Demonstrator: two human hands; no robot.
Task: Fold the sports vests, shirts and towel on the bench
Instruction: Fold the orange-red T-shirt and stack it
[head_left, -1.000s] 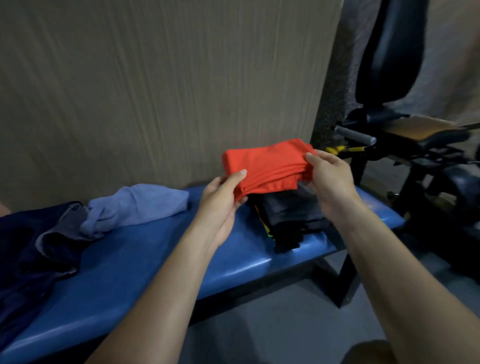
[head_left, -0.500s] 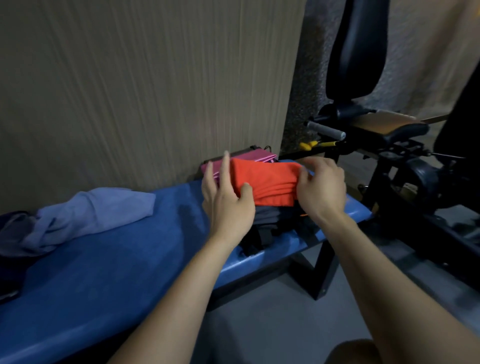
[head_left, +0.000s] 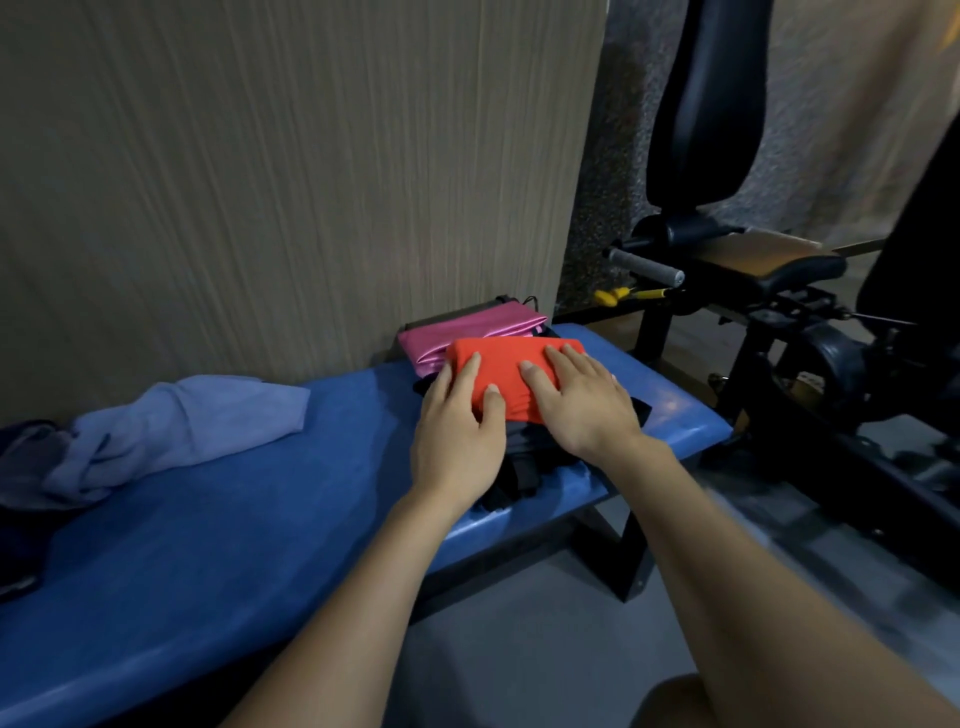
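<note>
Hands flat, palms down: your left hand (head_left: 460, 436) and right hand (head_left: 582, 402) both press on the folded orange garment (head_left: 506, 371) with straight fingers, gripping nothing. That garment sits right of centre in the frame, on top of a stack of dark folded clothes (head_left: 511, 467) on the blue bench (head_left: 208, 545). A pink folded piece (head_left: 467, 335) lies just behind it. A crumpled light-blue towel (head_left: 176, 431) waits at mid-left, unfolded.
</note>
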